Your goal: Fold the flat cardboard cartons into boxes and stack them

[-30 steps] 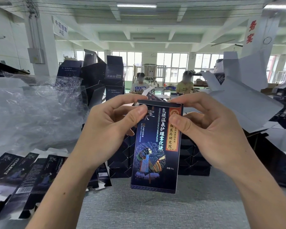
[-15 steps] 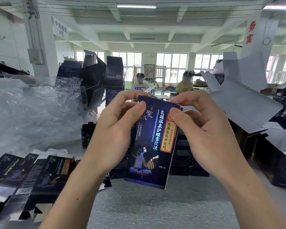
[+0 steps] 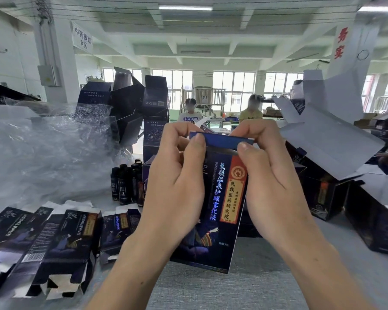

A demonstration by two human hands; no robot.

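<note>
I have the carton (image 3: 220, 198) upright at frame centre, long axis vertical. My left hand (image 3: 177, 182) and right hand (image 3: 276, 186) clamp their fingers (image 3: 197, 145) on its top flap (image 3: 220, 140) from either side, equally near.

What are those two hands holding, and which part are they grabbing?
One dark blue carton. The left hand and the right hand both pinch its top end, with the thumbs on the front of the top flap.
</note>
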